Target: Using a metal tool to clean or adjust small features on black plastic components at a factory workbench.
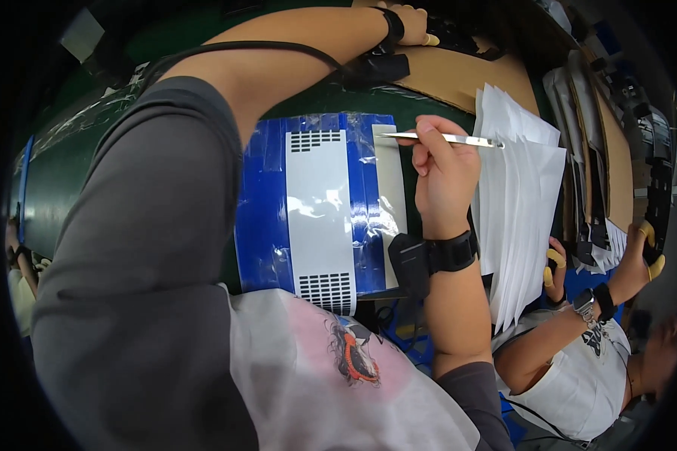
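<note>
My right hand is closed around slim silver tweezers, their tip pointing left over a pale strip at the edge of a blue board. That blue board, covered with clear tape, lies in front of me. On it is a white sheet with rows of small black rectangles at both ends. Stretched far forward, my left hand wears yellow finger cots. Its fingers are curled at a black plastic part on brown cardboard; the fingertips are partly hidden.
White sheets stand in a stack to the right of my right hand. Beyond them are cardboard dividers. At right, a co-worker's hand with yellow finger cots holds a long black part. A black cable runs along my left arm.
</note>
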### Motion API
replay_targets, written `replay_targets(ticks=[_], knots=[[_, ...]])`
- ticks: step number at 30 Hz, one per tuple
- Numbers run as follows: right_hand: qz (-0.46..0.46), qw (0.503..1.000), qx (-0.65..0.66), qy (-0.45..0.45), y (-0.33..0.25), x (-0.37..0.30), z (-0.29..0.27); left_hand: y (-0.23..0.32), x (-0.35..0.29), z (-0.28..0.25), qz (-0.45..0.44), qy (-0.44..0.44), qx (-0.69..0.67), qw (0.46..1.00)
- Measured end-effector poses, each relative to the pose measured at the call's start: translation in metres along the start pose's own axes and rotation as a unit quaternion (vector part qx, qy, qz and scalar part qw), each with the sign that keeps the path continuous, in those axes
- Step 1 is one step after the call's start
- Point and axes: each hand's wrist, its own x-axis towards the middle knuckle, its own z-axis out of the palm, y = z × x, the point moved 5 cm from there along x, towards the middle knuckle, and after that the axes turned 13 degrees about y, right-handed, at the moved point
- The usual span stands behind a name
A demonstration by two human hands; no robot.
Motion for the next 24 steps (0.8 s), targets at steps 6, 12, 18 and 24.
replay_targets(ticks=[6, 12, 18, 24], knots=[[0.012, 0.995, -0.038, -0.091, 0.012, -0.012, 0.028, -0.042, -0.051, -0.068, -0.108, -0.176, -0.07, 0.976], [0.022, 0.993, -0.071, -0.096, 0.022, -0.015, 0.031, -0.092, -0.088, -0.065, -0.168, -0.198, -0.274, 0.926], [0.036, 0.993, -0.067, -0.086, 0.022, -0.013, 0.032, -0.101, -0.129, -0.097, -0.293, -0.049, -0.582, 0.757], [0.045, 0.992, -0.078, -0.089, 0.022, -0.012, 0.034, -0.089, -0.191, -0.148, -0.328, 0.01, -0.773, 0.543]])
